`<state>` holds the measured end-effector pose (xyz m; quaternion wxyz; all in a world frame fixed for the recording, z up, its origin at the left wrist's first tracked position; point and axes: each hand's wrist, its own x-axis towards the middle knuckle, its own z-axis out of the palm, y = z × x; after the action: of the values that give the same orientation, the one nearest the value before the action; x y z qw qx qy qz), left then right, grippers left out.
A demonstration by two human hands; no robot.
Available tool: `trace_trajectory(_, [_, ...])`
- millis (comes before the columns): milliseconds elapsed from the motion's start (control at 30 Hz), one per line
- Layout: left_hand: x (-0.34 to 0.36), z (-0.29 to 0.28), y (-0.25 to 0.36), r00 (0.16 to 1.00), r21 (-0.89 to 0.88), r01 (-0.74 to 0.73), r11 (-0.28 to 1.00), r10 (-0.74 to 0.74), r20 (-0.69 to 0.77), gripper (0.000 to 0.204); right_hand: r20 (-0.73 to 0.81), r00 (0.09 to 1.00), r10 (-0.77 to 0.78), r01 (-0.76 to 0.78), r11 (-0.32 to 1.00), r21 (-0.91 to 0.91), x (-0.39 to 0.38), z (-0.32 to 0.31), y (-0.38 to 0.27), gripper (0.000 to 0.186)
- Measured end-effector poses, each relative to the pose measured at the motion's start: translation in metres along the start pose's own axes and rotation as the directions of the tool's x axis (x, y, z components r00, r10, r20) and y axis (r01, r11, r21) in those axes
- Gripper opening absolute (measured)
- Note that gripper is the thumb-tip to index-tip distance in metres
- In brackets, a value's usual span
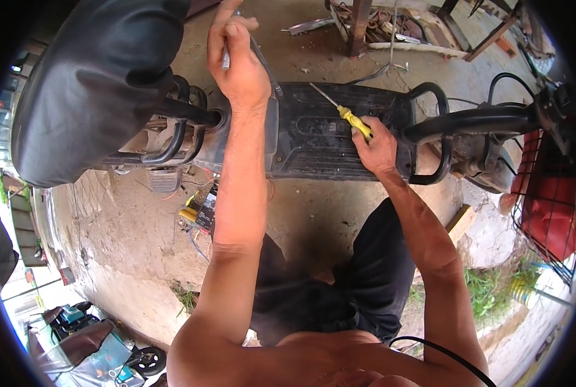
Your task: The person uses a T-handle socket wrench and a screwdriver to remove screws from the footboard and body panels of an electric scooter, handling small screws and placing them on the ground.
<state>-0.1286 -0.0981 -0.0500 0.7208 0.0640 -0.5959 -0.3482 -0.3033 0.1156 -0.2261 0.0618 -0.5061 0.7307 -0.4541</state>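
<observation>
My left hand (237, 61) is raised above the far edge of the scooter's black footboard (313, 145), closed around a slim grey metal piece (226, 60); a dark cord-like length (267, 69) runs from beside my fingers down toward the board, its connection unclear. My right hand (378, 151) grips a screwdriver (355, 121) by its yellow handle, shaft angled up-left over the board. Black tube bars (442, 103) flank the footboard, and a black padded seat (94, 97) rises at the left.
A battery-like box with yellow parts and wires (205, 206) lies below the board. A metal-framed stand with odds and ends (397, 37) is at the back, a red load in a wire basket (546, 213) at right, a parked scooter (88, 342) at lower left, a wood block (460, 221) near my arm.
</observation>
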Motion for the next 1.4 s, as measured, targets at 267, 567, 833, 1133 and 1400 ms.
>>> trace_trajectory(267, [0.025,-0.015,-0.001,0.856,-0.608,0.506,0.612,-0.444,0.265,0.038,-0.004,1.0,-0.008,0.008,1.0,0.0,0.0,0.0,0.002,0.033])
trace_trajectory(567, [0.073,-0.024,-0.012,0.454,-0.427,0.868,0.254,-0.755,0.474,0.053,-0.015,1.0,-0.023,0.023,1.0,0.017,-0.001,0.001,0.002,0.034])
trace_trajectory(833, [0.1,0.0,-0.006,0.228,-0.055,0.974,0.222,-0.949,0.217,0.034,-0.009,1.0,0.0,0.0,1.0,0.026,0.0,-0.003,0.001,0.033])
trace_trajectory(1133, [0.135,-0.001,-0.025,-0.12,0.262,0.965,0.03,-0.837,0.535,0.027,0.007,1.0,0.018,-0.018,0.999,0.049,0.0,-0.004,-0.005,0.031])
trace_trajectory(1400, [0.118,0.024,-0.004,0.439,0.427,0.804,0.413,-0.898,0.043,0.017,0.0,1.0,0.029,-0.029,0.999,0.04,0.001,-0.008,-0.001,0.031])
